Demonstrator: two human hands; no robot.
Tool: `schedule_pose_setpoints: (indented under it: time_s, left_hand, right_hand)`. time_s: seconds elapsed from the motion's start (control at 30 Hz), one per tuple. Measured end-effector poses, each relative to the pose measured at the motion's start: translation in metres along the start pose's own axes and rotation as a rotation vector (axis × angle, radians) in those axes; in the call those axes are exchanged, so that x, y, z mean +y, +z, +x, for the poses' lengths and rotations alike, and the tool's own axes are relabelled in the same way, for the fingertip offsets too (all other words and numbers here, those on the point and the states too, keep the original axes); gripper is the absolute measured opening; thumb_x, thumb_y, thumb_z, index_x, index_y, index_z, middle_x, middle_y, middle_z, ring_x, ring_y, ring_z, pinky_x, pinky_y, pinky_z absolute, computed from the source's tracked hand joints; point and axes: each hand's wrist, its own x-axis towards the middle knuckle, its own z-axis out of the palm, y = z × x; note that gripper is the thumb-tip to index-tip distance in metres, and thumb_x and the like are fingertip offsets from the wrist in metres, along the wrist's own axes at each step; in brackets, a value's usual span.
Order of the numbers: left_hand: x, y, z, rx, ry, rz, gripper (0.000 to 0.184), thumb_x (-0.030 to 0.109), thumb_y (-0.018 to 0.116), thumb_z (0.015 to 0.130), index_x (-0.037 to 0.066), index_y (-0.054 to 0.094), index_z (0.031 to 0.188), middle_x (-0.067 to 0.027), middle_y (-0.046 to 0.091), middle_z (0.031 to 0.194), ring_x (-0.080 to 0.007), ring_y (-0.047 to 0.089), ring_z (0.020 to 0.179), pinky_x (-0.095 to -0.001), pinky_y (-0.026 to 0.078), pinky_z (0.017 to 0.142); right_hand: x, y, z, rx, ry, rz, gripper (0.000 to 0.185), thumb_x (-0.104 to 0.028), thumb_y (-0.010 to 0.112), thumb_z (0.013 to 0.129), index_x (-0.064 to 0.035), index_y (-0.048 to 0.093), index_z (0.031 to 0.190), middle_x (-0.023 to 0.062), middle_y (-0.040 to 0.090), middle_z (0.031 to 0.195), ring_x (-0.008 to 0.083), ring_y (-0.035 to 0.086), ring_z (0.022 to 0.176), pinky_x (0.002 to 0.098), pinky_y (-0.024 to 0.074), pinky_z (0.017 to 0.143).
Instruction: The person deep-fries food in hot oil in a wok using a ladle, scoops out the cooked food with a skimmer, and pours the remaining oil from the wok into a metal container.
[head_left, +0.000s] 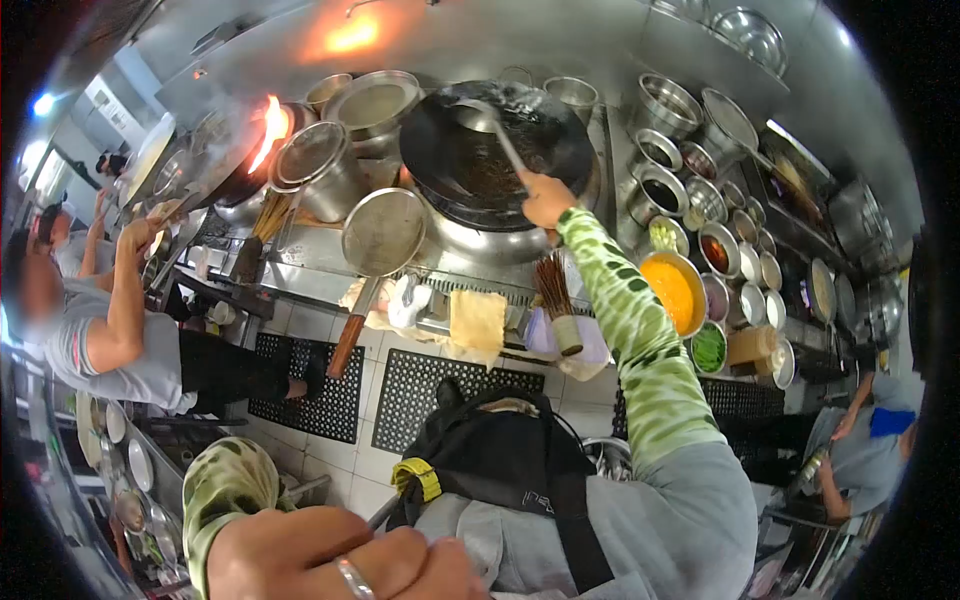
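Observation:
My right hand (549,200) is closed around the handle of a ladle (508,146). The ladle's bowl is inside a large black wok (430,165), towards its far left side. The wok's inner surface is dark and shiny. My left hand (340,565) is raised close to the camera at the bottom edge, with fingers curled and a ring on one of them. Its fingertips are hidden, so I cannot tell whether it holds anything. A wire strainer (383,232) with a wooden handle lies left of the wok, its handle jutting over the counter's front edge.
Right of the wok stand several metal bowls, one with orange liquid (672,292), another with chopped greens (709,347). A bamboo brush (556,300) and folded cloth (478,320) lie along the front edge. At left, a co-worker (110,330) handles a flaming wok (262,150). Another person (868,455) stands at right.

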Motion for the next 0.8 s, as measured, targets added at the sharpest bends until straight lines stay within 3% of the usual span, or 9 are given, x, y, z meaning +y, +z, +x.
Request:
schedule_pose_setpoints:
  time_s: [0.1, 0.2, 0.27, 0.33, 0.4, 0.43, 0.5, 0.57, 0.8]
  left_hand:
    - [-0.004, -0.005, -0.029, -0.305, -0.123, -0.085, 0.011, 0.023, 0.071, 0.073, 0.017, 0.068, 0.081, 0.0008, 0.069, 0.081, -0.0101, 0.063, 0.063, -0.0229, 0.044, 0.047]
    - [-0.072, 0.032, -0.056, -0.181, -0.197, -0.287, 0.015, 0.018, 0.066, 0.079, 0.007, 0.066, 0.090, -0.0058, 0.067, 0.080, -0.0217, 0.063, 0.061, -0.0306, 0.047, 0.051]
    - [-0.121, 0.077, -0.093, -0.156, -0.837, -0.438, 0.015, 0.011, 0.064, 0.085, -0.001, 0.063, 0.093, -0.0107, 0.066, 0.082, -0.0185, 0.063, 0.067, -0.0317, 0.051, 0.061]
    - [-0.197, 0.167, -0.165, -0.085, -1.057, -0.373, 0.028, 0.017, 0.066, 0.084, -0.001, 0.059, 0.103, -0.0185, 0.065, 0.094, -0.0247, 0.066, 0.083, -0.0345, 0.052, 0.073]
    - [-0.264, 0.261, -0.249, -0.283, -0.935, 0.167, 0.059, 0.034, 0.074, 0.074, -0.001, 0.053, 0.116, -0.0301, 0.054, 0.118, -0.0397, 0.060, 0.103, -0.0474, 0.050, 0.084]
    - [-0.267, 0.277, -0.247, -0.491, -1.147, 0.182, 0.075, 0.041, 0.073, 0.072, 0.001, 0.042, 0.128, -0.0317, 0.051, 0.123, -0.0431, 0.055, 0.111, -0.0479, 0.048, 0.091]
    - [-0.283, 0.322, -0.254, -0.713, -1.331, 0.201, 0.093, 0.048, 0.072, 0.074, 0.001, 0.027, 0.140, -0.0272, 0.042, 0.137, -0.0392, 0.052, 0.120, -0.0479, 0.045, 0.098]
    - [-0.260, 0.295, -0.204, -0.871, -1.387, 0.170, 0.099, 0.049, 0.073, 0.074, 0.002, 0.021, 0.145, -0.0247, 0.041, 0.139, -0.0355, 0.051, 0.123, -0.0483, 0.046, 0.096]
    - [-0.272, 0.318, -0.208, -0.744, -1.447, 0.341, 0.085, 0.044, 0.076, 0.070, 0.003, 0.038, 0.134, -0.0173, 0.052, 0.132, -0.0296, 0.053, 0.122, -0.0387, 0.045, 0.099]
  right_hand:
    - [-0.018, 0.006, -0.034, -0.083, -0.015, 0.040, 0.064, -0.008, 0.052, 0.080, -0.0024, 0.037, 0.142, 0.0291, 0.064, 0.090, 0.0394, 0.067, 0.081, 0.0426, 0.0524, 0.076]
    - [0.008, 0.024, -0.082, 0.037, -0.318, -0.130, 0.063, -0.007, 0.051, 0.080, -0.0041, 0.036, 0.141, 0.0291, 0.061, 0.080, 0.0422, 0.064, 0.073, 0.0480, 0.0497, 0.066]
    - [-0.003, -0.006, -0.132, -0.116, -0.238, -0.057, 0.068, -0.006, 0.054, 0.079, -0.0051, 0.033, 0.144, 0.0279, 0.059, 0.084, 0.0442, 0.061, 0.075, 0.0476, 0.0485, 0.070]
    - [0.013, -0.030, -0.168, -0.163, -0.282, -0.089, 0.071, -0.006, 0.056, 0.079, -0.0057, 0.032, 0.146, 0.0272, 0.059, 0.085, 0.0441, 0.059, 0.075, 0.0472, 0.0475, 0.072]
    - [0.035, -0.048, -0.186, -0.091, -0.354, -0.131, 0.069, -0.006, 0.056, 0.077, -0.0023, 0.036, 0.142, 0.0265, 0.059, 0.079, 0.0442, 0.059, 0.073, 0.0498, 0.0479, 0.070]
    - [0.039, -0.056, -0.191, -0.053, -0.391, -0.153, 0.068, -0.006, 0.056, 0.076, -0.0006, 0.038, 0.140, 0.0261, 0.059, 0.076, 0.0443, 0.059, 0.072, 0.0512, 0.0481, 0.069]
    - [0.038, -0.065, -0.198, -0.097, -0.310, -0.223, 0.068, -0.005, 0.056, 0.075, -0.0005, 0.039, 0.140, 0.0264, 0.060, 0.078, 0.0439, 0.060, 0.074, 0.0512, 0.0485, 0.069]
    - [0.050, -0.062, -0.188, -0.045, -0.333, -0.295, 0.069, -0.003, 0.054, 0.074, -0.0004, 0.038, 0.141, 0.0271, 0.061, 0.082, 0.0436, 0.060, 0.077, 0.0512, 0.0491, 0.068]
    - [0.045, -0.034, -0.079, 0.010, -0.153, -0.351, 0.062, -0.002, 0.053, 0.074, -0.0029, 0.046, 0.135, 0.0287, 0.062, 0.086, 0.0447, 0.061, 0.084, 0.0515, 0.0479, 0.076]
